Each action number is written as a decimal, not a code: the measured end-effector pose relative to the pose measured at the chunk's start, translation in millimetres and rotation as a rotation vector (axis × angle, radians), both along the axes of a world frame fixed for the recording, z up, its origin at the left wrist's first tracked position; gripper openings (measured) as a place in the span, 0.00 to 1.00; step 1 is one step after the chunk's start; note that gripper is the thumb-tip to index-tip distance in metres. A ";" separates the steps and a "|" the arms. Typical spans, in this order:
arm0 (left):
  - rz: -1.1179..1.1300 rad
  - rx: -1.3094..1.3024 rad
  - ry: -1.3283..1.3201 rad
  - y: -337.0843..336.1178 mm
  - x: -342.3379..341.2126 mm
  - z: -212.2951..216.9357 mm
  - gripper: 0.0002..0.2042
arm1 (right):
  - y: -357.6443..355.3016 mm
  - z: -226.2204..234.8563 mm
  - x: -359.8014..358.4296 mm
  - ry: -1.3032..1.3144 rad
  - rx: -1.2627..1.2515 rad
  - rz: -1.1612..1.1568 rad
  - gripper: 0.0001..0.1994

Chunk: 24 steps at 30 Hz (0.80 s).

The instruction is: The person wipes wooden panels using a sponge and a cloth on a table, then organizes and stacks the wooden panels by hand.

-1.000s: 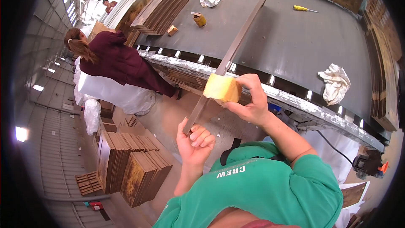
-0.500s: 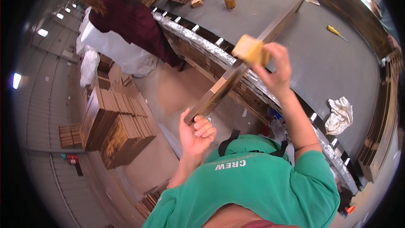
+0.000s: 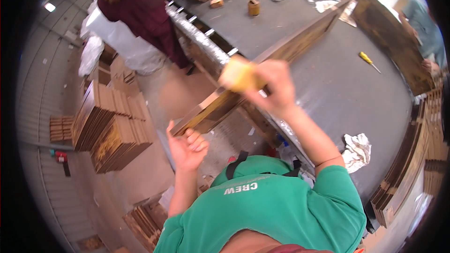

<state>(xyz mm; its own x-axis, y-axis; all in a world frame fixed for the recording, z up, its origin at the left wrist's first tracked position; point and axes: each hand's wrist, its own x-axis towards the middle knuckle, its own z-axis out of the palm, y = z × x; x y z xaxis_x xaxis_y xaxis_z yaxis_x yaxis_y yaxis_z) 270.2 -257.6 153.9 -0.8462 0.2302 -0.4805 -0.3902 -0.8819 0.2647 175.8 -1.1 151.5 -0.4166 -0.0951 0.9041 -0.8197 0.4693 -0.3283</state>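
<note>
The left hand [image 3: 188,151] is palm-up beyond the near edge of the worktop [image 3: 337,98]; its thumb and curled fingers are clamped on the near end of the dark board [image 3: 307,44]. The board spans that near edge and extends toward the worktop's far edge. The right forearm [image 3: 311,136] is angled forward and inward. The right hand [image 3: 275,86], blurred, has its fingers clamped on the yellow sponge block [image 3: 239,75], located at the board's upper edge; contact cannot be determined.
</note>
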 end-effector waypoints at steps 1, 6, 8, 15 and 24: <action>-0.022 0.012 0.010 2.4 1.0 0.5 0.25 | -6.5 -1.9 3.1 0.012 0.020 0.092 0.26; 0.073 -0.205 -0.059 12.8 -2.6 -0.8 0.28 | 42.4 0.3 -21.7 -0.034 -0.003 -0.028 0.25; 0.092 -0.270 -0.063 16.9 -2.9 -2.5 0.29 | 81.0 -0.4 -40.0 -0.080 -0.003 -0.116 0.24; 0.124 -0.513 -0.052 22.9 -2.6 0.3 0.34 | 233.7 -5.8 -128.5 -0.103 -0.164 -0.478 0.21; 0.126 -0.698 -0.184 13.6 -5.1 -8.8 0.37 | 392.4 -16.0 -234.6 -0.105 -0.228 -0.753 0.21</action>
